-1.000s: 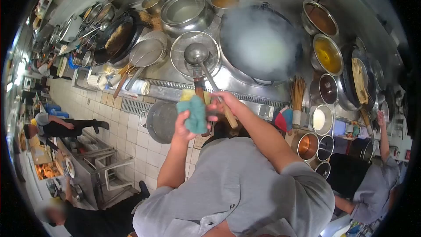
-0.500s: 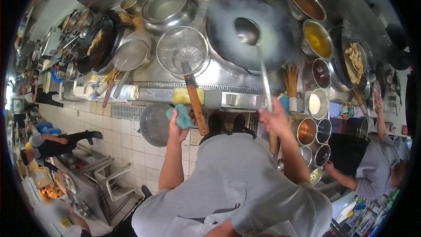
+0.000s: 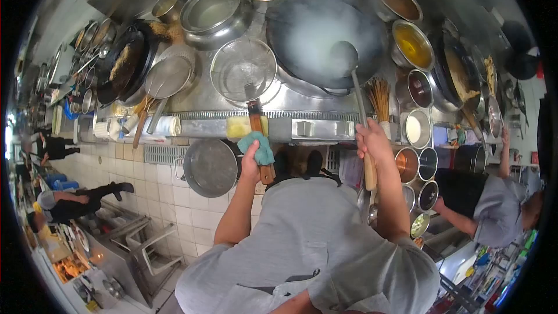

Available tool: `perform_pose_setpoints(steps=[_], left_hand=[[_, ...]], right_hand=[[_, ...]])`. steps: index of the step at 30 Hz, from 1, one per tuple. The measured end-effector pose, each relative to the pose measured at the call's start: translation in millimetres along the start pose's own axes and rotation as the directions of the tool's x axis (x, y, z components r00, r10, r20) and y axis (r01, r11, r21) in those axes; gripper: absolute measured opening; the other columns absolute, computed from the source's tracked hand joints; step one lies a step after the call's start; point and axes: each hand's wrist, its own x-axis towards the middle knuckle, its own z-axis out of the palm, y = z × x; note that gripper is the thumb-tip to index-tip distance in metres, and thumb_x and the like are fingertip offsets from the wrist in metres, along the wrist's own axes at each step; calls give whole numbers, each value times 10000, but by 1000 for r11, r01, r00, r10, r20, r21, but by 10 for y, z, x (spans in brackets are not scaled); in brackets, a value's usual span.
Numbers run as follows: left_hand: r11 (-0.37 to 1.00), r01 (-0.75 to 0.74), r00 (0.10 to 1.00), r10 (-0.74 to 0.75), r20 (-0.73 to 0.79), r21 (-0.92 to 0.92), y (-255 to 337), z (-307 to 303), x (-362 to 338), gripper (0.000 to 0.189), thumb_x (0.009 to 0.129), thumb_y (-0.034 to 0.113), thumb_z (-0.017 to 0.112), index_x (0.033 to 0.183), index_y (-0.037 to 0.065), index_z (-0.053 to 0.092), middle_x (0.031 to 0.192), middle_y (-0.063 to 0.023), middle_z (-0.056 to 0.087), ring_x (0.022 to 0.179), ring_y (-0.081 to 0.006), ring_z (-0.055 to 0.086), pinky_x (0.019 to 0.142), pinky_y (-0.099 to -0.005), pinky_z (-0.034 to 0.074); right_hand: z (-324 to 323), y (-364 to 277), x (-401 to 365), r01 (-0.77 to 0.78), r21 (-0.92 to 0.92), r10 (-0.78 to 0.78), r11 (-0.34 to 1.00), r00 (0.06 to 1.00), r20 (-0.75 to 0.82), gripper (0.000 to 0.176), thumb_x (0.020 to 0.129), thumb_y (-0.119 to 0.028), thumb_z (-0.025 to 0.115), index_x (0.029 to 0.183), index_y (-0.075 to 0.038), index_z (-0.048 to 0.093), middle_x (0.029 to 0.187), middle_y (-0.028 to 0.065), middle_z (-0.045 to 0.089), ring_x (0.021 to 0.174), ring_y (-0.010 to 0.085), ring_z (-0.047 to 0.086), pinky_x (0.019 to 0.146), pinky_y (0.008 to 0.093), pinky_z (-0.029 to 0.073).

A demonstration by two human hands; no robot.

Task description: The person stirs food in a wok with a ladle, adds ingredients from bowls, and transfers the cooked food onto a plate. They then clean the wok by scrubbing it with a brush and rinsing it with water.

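A teal cloth (image 3: 256, 147) is held in my left hand (image 3: 250, 166), right over the wooden handle (image 3: 254, 119) of a wire strainer (image 3: 243, 70). I cannot tell whether the fingers also grip that handle. My right hand (image 3: 374, 141) is closed around the shaft of a long ladle, with its wooden end (image 3: 370, 172) sticking out below the fist. The ladle's bowl (image 3: 344, 54) is over the right part of a large black wok (image 3: 285, 72), partly veiled by thick steam.
Left of the wok stand a steel pot (image 3: 216, 28), another strainer (image 3: 170, 77) and a second wok (image 3: 119, 70). Steel bowls of sauce and yellow liquid (image 3: 414, 46) line the right, near a bamboo brush (image 3: 379, 102). A co-worker (image 3: 503, 197) stands at right.
My left hand has brought the cloth right and down onto the strainer's handle. My right hand has slid up the ladle's shaft, and the bowl has moved right and nearer me in the wok.
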Motion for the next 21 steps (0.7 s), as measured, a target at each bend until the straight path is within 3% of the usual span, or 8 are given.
perform_pose_setpoints(steps=[4, 7, 10, 13, 16, 19, 21], left_hand=[[997, 0, 998, 5, -55, 83, 21, -81, 8, 320, 972, 310, 697, 1177, 72, 634, 1026, -51, 684, 901, -197, 675, 785, -364, 566], [995, 30, 999, -26, -46, 97, 66, -82, 70, 344, 988, 350, 669, 1194, 77, 625, 1029, -68, 692, 932, -209, 684, 804, -389, 573], [990, 63, 997, -69, 47, 124, 90, -128, 90, 457, 984, 479, 634, 1224, 91, 612, 1041, -88, 694, 926, -250, 696, 817, -407, 576], [992, 40, 999, -40, -1, 120, 137, -127, 40, 467, 996, 505, 594, 1224, 97, 613, 1052, -89, 699, 941, -260, 692, 818, -412, 567], [992, -41, 998, 47, -47, 118, 192, -280, 44, 432, 1006, 476, 590, 1198, 89, 610, 1038, -88, 695, 956, -260, 682, 814, -407, 558], [950, -285, 941, 303, -152, 129, 263, -204, -43, 377, 1016, 422, 587, 1164, 75, 602, 1008, -93, 684, 937, -254, 673, 811, -402, 554], [925, -350, 933, 359, -34, 148, 386, -201, -125, 320, 1001, 322, 632, 1181, 61, 588, 1016, -86, 672, 940, -237, 672, 837, -396, 549]], right_hand=[[23, -203, -77, -116, 288, 97, 951, 992, 81, 267, 999, -154, 633, 1216, -25, 545, 672, -23, 493, 426, 55, 402, 365, 259, 350], [-171, -71, 85, -337, 531, 136, 778, 915, 381, 347, 992, -146, 644, 1300, -34, 530, 681, -33, 491, 433, 30, 387, 372, 235, 335], [-137, -44, -90, -348, 491, 130, 799, 897, 423, 394, 993, -126, 628, 1360, -49, 508, 681, -39, 478, 436, 15, 383, 374, 222, 322], [4, -139, -499, -257, 361, 123, 896, 927, 354, 437, 1002, -116, 600, 1419, -57, 481, 675, -41, 465, 422, 22, 386, 363, 238, 326], [44, -42, -697, -179, 251, 84, 951, 934, 347, 476, 994, -90, 580, 1453, -44, 459, 700, -16, 483, 405, 58, 400, 365, 257, 349], [74, 33, -782, -98, 82, 67, 992, 945, 321, 581, 976, -53, 590, 1530, -69, 418, 695, 1, 513, 417, 78, 449, 384, 265, 389], [111, 76, -810, 24, -77, -2, 997, 961, 275, 628, 974, -51, 599, 1566, -88, 393, 690, 1, 528, 426, 79, 470, 393, 268, 404]])
